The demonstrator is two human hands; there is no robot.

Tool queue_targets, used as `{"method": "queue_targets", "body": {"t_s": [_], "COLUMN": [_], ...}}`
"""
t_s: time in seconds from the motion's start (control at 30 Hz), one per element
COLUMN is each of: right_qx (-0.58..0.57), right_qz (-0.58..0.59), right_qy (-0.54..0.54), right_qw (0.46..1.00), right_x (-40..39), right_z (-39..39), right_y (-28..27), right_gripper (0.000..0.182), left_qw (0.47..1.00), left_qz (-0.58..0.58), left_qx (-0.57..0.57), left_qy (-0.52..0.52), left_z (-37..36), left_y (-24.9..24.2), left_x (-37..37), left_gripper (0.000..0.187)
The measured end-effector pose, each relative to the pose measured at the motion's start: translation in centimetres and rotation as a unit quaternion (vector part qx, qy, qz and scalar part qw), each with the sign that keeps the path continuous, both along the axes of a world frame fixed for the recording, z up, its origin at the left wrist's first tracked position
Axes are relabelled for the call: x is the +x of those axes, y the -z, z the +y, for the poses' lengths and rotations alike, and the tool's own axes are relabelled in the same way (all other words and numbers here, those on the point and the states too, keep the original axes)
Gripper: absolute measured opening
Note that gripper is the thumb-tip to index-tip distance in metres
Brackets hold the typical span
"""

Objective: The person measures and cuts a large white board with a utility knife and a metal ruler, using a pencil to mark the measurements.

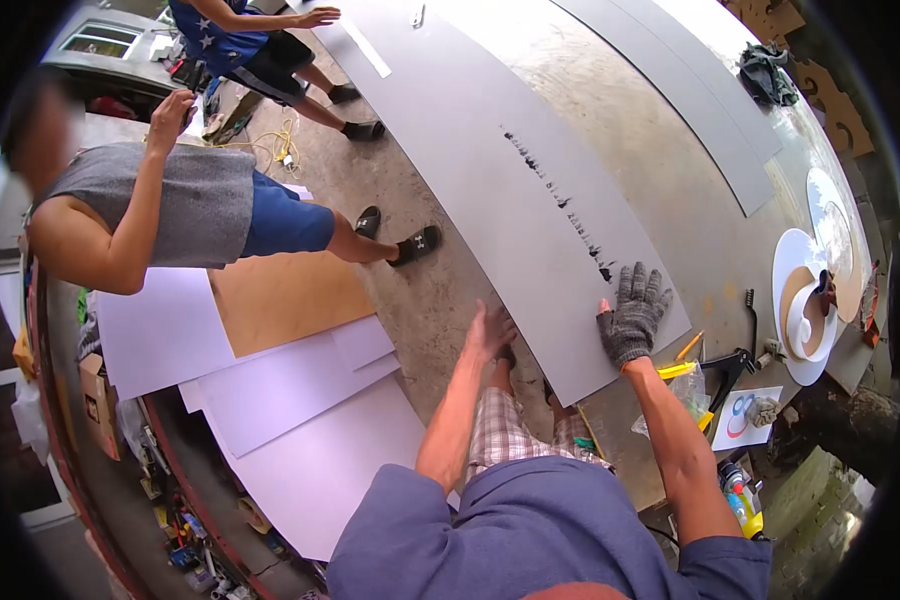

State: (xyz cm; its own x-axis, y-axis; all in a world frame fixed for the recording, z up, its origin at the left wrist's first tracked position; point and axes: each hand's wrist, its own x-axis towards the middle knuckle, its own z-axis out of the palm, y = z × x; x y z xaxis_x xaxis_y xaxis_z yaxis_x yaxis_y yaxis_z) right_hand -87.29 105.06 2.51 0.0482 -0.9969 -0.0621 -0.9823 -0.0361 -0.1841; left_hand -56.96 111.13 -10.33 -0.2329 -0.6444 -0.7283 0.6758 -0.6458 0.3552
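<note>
The grey sheet (490,200) is stretching toward eleven o'clock beneath the splayed right hand (634,315), the unclenched left hand (490,333) flanking its edge.

Worn on the head, facing forward and steeply down over the wearer's shirt (550,515) to the bench (712,240). Close above the hands (634,318), farther from the co-workers (175,200) seen sideways toward the left. Wide and strongly curved, with dark rounding at the corners.
</note>
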Motion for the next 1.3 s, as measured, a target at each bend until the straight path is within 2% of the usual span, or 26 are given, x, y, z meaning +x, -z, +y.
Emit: {"method": "queue_targets", "body": {"t_s": [0.1,0.3,0.4,0.5,0.53,0.67,0.77,0.83,0.93,1.03,1.07,1.17,1.3], "right_qx": [-0.001,0.017,0.005,0.008,0.015,-0.010,-0.016,-0.021,-0.016,-0.015,-0.003,-0.019,-0.012], "right_qz": [0.004,0.008,0.003,0.005,0.007,0.005,0.012,0.013,0.020,0.030,0.032,0.037,0.053], "right_qy": [-0.001,0.005,0.000,0.001,0.000,-0.001,-0.002,0.001,0.002,0.004,0.010,0.011,0.015], "right_qw": [1.000,1.000,1.000,1.000,1.000,1.000,1.000,1.000,1.000,0.999,0.999,0.999,0.998], "right_x": [0.0,0.2,0.0,0.1,0.1,0.2,0.0,0.1,0.3,0.6,0.8,0.8,1.1], "right_z": [0.1,0.2,0.5,0.3,0.4,0.5,0.5,0.7,0.6,0.6,0.6,0.6,0.5], "right_y": [0.0,-0.5,0.0,-0.6,-0.8,0.0,-0.2,-0.5,-0.1,-0.2,-0.4,0.3,0.2], "right_gripper": [0.079,0.079,0.079,0.079,0.079,0.078,0.078,0.078,0.077,0.077,0.077,0.077,0.078], "left_qw": [0.997,0.984,0.990,0.986,0.985,0.981,0.981,0.977,0.973,0.979,0.977,0.981,0.979], "left_qz": [0.008,-0.059,-0.098,-0.103,-0.107,-0.108,-0.089,-0.079,-0.074,-0.094,-0.108,-0.127,-0.150], "left_qx": [-0.068,-0.140,0.086,0.099,0.106,0.124,0.141,0.170,0.200,0.175,0.180,0.143,0.130], "left_qy": [-0.044,-0.097,-0.050,-0.086,-0.086,-0.098,-0.101,-0.102,-0.083,-0.042,-0.028,0.045,0.039], "left_z": [-4.1,-4.0,-1.9,0.6,1.7,5.8,8.1,9.8,9.6,9.2,8.7,7.4,6.0], "left_y": [2.6,4.9,4.8,1.7,2.5,3.9,1.8,1.5,1.7,2.1,2.3,1.6,1.4], "left_x": [-5.3,-6.9,-3.5,-1.3,0.0,2.8,2.4,2.2,1.9,2.5,2.9,5.4,9.7], "left_gripper": [0.080,0.071,0.072,0.076,0.080,0.069,0.077,0.073,0.068,0.060,0.051,0.049,0.047]}}
